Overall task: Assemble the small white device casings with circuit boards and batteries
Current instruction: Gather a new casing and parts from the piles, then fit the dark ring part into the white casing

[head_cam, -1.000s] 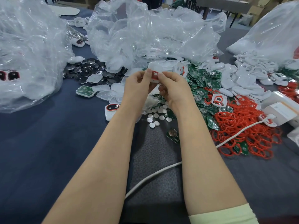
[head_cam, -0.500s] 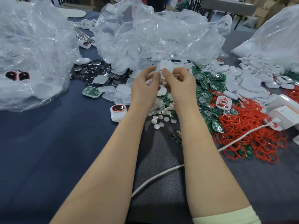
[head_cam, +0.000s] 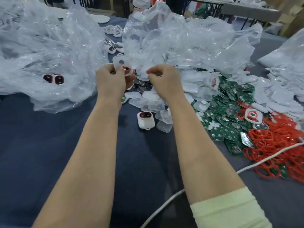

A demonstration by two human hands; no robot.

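Note:
My left hand (head_cam: 111, 79) is raised over the table and grips a white casing piece (head_cam: 121, 62) with a round hole, with a red-ringed part (head_cam: 127, 69) just below it in the same grip. My right hand (head_cam: 162, 79) hovers a short way to the right, fingers curled, with a small white bit at its fingertips that I cannot make out. One assembled white device (head_cam: 145, 120) with a red-rimmed dark face lies on the cloth between my forearms. Green circuit boards (head_cam: 230, 112) are heaped at the right. Silver coin batteries (head_cam: 143, 86) lie behind my hands.
Crumpled clear plastic bags (head_cam: 49, 55) fill the left and back. Red rubber rings (head_cam: 276, 145) pile at the right, white casing shells (head_cam: 271, 96) beyond them. A white cable (head_cam: 164, 206) runs across the dark blue cloth (head_cam: 41, 137) near me. Clear covers (head_cam: 153, 102) lie mid-table.
My hands have come apart: the left keeps the casing and has lifted to the left, the right has drawn away. The view has swung left and closer.

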